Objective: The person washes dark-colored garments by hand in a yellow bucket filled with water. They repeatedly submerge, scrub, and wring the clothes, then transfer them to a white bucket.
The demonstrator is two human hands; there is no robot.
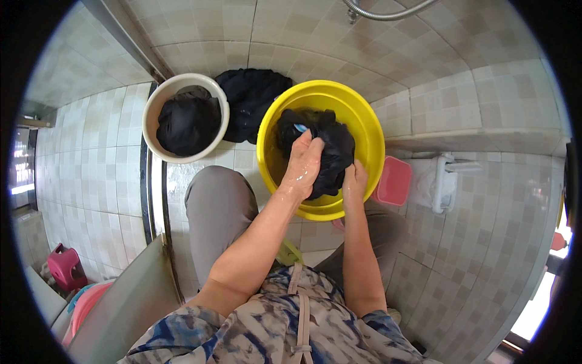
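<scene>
A yellow plastic tub stands before me with water and a bunched wet black cloth in it. My left hand grips the cloth from above, near the middle of the tub, with wet skin and a few suds. Just beyond its fingertips, a small blue and white item shows against the cloth; what it is I cannot tell. My right hand holds the cloth's right edge, close to the tub's near right wall. Most of the fingers of both hands are hidden by the cloth.
Left of the tub, a whitish basin holds dark cloth. More black cloth lies on the tiled floor between them. A pink plastic container is right of the tub. A metal shower hose hangs at the wall. My knees flank the tub's near side.
</scene>
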